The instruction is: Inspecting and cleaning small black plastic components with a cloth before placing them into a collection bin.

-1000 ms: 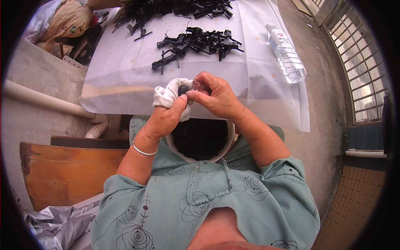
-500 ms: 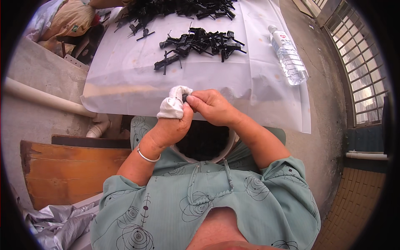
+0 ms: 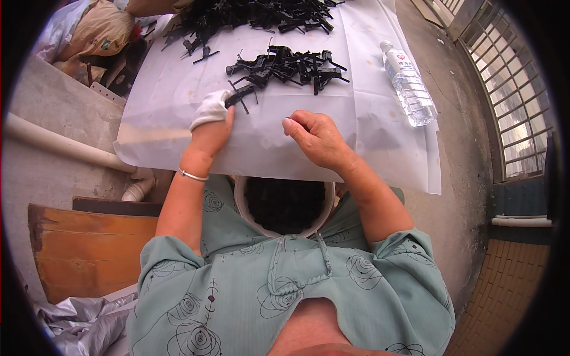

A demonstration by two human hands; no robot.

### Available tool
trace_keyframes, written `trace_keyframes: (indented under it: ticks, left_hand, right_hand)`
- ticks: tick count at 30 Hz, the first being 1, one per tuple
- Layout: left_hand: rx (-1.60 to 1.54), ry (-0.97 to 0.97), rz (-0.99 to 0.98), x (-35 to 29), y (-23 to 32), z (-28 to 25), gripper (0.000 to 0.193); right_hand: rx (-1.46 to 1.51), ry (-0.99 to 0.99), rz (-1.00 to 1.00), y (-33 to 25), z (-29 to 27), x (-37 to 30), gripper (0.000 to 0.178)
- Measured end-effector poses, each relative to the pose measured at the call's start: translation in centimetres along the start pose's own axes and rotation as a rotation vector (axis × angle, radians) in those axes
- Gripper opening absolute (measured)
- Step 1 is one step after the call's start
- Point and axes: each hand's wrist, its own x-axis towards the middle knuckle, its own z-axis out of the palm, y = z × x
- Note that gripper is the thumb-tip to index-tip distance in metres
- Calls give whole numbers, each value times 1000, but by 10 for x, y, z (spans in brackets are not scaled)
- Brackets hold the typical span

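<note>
My left hand (image 3: pixel 212 124), its fingers covered by white cloth, reaches to the near left end of a small pile of black plastic parts (image 3: pixel 285 65). It pinches one black plastic part (image 3: pixel 240 96) with thin arms sticking out. My right hand (image 3: pixel 317 136) hovers over the near part of the covered table, fingers curled in and thumb against them. Whatever lies inside those curled fingers is hidden. Between my knees stands a white bucket (image 3: pixel 241 204) with a mass of black pieces (image 3: pixel 285 204) in it.
White plastic sheeting (image 3: pixel 172 113) covers the table and hangs over its near edge. A larger heap of black parts (image 3: pixel 249 15) lies at the back. A water bottle (image 3: pixel 408 86) lies at the right. Left are a white pipe (image 3: pixel 65 142) and a brown board (image 3: pixel 89 252).
My hands were together above the bucket, with a small dark piece between them. They have parted: my left hand moved forward and left to the pile, my right slightly right.
</note>
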Motion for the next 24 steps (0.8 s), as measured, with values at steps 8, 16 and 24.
trace_keyframes:
  ticks: [8, 16, 24]
  left_hand:
    - [-341, -134, 303, -12, 86, -18, 28]
    - [-1258, -283, -366, -27, 98, -15, 26]
    - [-1290, -451, -407, -28, 102, -28, 29]
  right_hand:
    - [307, 211, -138, 4, 8, 3, 13]
    - [-85, 216, -688, -7, 2, -5, 10]
    - [162, 368, -137, -3, 10, -8, 13]
